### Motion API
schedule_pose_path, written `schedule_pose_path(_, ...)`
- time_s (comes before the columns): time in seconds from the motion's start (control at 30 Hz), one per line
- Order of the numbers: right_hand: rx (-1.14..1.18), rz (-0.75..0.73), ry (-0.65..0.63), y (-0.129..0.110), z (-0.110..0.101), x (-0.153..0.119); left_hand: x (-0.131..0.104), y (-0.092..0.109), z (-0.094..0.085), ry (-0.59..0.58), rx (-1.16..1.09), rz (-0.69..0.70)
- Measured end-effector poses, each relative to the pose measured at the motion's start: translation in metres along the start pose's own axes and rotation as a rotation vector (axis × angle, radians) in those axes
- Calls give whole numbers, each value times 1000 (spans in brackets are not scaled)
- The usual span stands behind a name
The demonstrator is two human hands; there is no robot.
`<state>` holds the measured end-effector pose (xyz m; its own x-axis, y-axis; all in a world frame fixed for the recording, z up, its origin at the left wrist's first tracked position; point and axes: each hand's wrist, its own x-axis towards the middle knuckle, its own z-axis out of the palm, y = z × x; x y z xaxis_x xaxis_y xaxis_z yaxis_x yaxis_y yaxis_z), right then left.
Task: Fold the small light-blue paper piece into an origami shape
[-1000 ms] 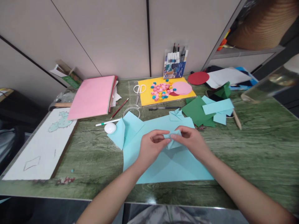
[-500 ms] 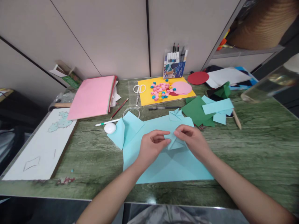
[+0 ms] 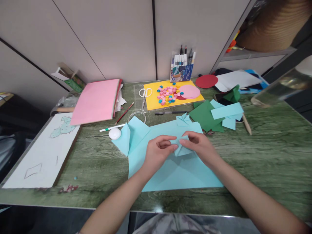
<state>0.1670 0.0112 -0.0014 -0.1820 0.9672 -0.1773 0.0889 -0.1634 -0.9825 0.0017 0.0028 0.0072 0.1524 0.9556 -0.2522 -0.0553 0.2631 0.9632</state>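
Note:
Between my two hands is a small folded piece of light blue paper (image 3: 183, 150), held just above a large light blue sheet (image 3: 170, 177). My left hand (image 3: 158, 152) pinches its left edge between thumb and fingers. On its right side, the thumb and fingers of my right hand (image 3: 201, 144) press on a fold and hide part of it. Another folded blue paper piece (image 3: 183, 120) rests at the sheet's far edge. A creased blue paper (image 3: 136, 133) overlaps the sheet's left corner, beside a white egg-shaped object (image 3: 114, 133).
Scissors (image 3: 145, 93) and small coloured balls (image 3: 168, 94) lie on a yellow sheet (image 3: 151, 86). Green paper (image 3: 206, 115) and blue strips (image 3: 227, 111) are at right, near a clear container (image 3: 275, 89). A pink pad (image 3: 95, 104) and a cactus drawing (image 3: 41, 149) lie at left.
My right thumb and fingers have shifted slightly left across the folded paper. The left hand stays almost where it was.

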Motion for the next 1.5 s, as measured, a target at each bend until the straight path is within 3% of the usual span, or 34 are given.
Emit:
schedule_pose_path(0.53, 70, 26, 50, 2, 2, 1, 0, 4, 0, -12, -34, -4)
schedule_pose_path(0.9, -58, 3, 55, 2, 2, 1, 1, 0, -2, 0, -4, 22)
schedule_pose_path(1.13, -108, 22, -60, 1, 0, 1, 3, -5, -6, 24, -16, 48)
schedule_pose_path(1.33, -185, 10, -12, 3, 0, 3, 6, -6, -5, 17, -134, 9)
schedule_pose_path(1.5, -193, 25, -61, 2, 0, 3, 7, -7, -5, 20, -166, 4)
